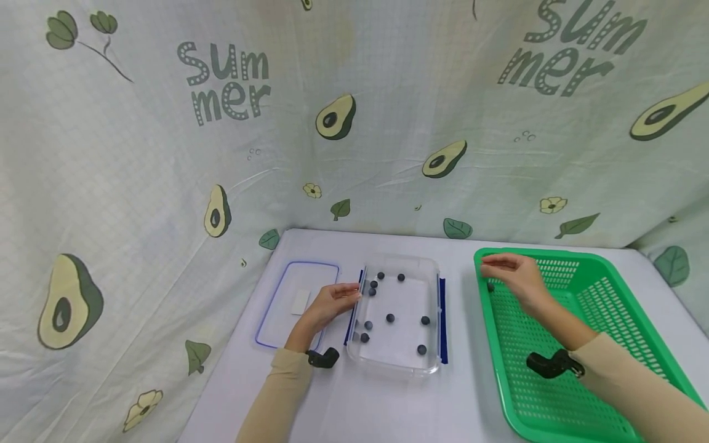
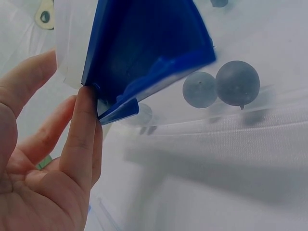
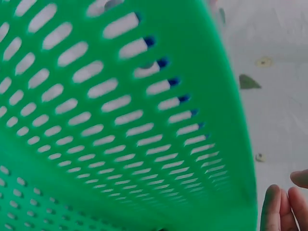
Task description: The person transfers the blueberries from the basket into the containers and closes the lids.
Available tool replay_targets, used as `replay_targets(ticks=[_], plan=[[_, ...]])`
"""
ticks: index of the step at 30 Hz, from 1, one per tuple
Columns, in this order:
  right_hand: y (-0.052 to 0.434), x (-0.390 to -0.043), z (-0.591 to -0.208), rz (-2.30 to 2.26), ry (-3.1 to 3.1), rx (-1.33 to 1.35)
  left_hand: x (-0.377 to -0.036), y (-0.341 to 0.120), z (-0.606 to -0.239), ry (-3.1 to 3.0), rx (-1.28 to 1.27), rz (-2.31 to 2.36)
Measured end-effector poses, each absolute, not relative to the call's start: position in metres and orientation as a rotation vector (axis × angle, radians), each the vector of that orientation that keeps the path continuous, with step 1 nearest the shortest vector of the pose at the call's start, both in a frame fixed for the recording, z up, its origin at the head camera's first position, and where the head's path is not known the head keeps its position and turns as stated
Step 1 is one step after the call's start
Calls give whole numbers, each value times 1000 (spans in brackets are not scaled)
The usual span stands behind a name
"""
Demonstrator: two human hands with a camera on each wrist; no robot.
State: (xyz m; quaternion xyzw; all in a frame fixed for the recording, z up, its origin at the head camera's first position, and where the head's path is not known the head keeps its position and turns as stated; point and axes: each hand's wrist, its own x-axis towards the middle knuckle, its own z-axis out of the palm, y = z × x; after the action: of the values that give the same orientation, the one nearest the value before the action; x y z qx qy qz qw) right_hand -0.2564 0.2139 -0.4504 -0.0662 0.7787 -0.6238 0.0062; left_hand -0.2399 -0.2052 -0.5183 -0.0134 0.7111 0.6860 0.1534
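Note:
A clear plastic box [image 1: 407, 344] with blue side clips [image 1: 443, 323] stands mid-table, several small dark grey balls [image 1: 390, 318] scattered inside. One ball [image 2: 237, 83] shows a tiny nub in the left wrist view. My left hand [image 1: 334, 303] holds the box's left side; its fingertips [image 2: 86, 103] touch the raised blue clip [image 2: 144, 48] there, thumb to the other side. Above the left rim of a green basket [image 1: 495, 369] is my right hand [image 1: 517, 277], fingers extended, nothing visible between them. Just beneath it a dark ball [image 1: 490, 287] is against the basket's inner left side.
Left of the box lies a clear lid [image 1: 271, 314] with a blue edge and a white label [image 1: 300, 301]. A patterned cloth [image 1: 388, 123] hangs behind the white table [image 1: 388, 406]. The basket's raised perforated wall [image 3: 115, 96] fills most of the right wrist view.

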Motion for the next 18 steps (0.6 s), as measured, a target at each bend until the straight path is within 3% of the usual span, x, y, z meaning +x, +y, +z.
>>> replay_targets(ticks=[18], plan=[[239, -266, -505, -1710, 2783, -12, -240, -205, -519, 2016, -38, 1988]])
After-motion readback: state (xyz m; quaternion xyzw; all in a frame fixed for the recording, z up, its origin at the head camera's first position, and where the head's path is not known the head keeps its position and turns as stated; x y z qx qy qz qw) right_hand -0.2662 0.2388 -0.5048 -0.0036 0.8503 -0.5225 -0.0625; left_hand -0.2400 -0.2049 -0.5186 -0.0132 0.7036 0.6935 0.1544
